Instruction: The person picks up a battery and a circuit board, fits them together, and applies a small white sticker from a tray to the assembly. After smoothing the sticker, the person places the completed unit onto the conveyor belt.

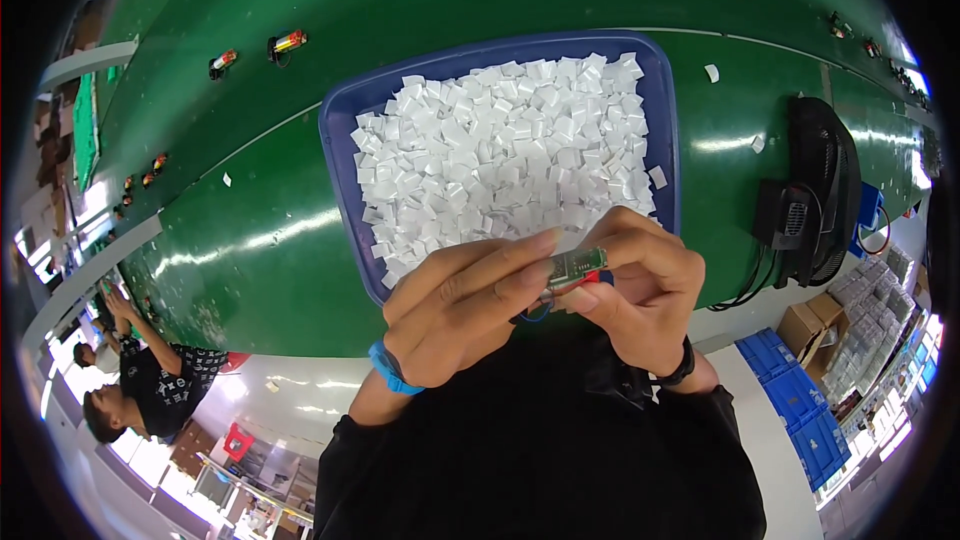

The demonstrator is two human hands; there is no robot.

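Between my two hands is a small green circuit board (577,264) with a red part under it and a blue wire below. My left hand (455,305), with a blue band at its wrist, pinches the board's left end. The fingers of my right hand (645,285) are bent round the right end, the thumb against the red part. Both hands hang over the near edge of a blue bin (668,140), which holds a heap of small white square pieces (510,150). My fingers partly hide the board.
The bin stands on a green table (250,280). Small assemblies with red-and-yellow cylinders (290,41) lie along the far side. To the right are a black bag (825,160) and a black box (783,215) with cables. Blue crates (790,395) stand at lower right. Another person (165,380) works at left.
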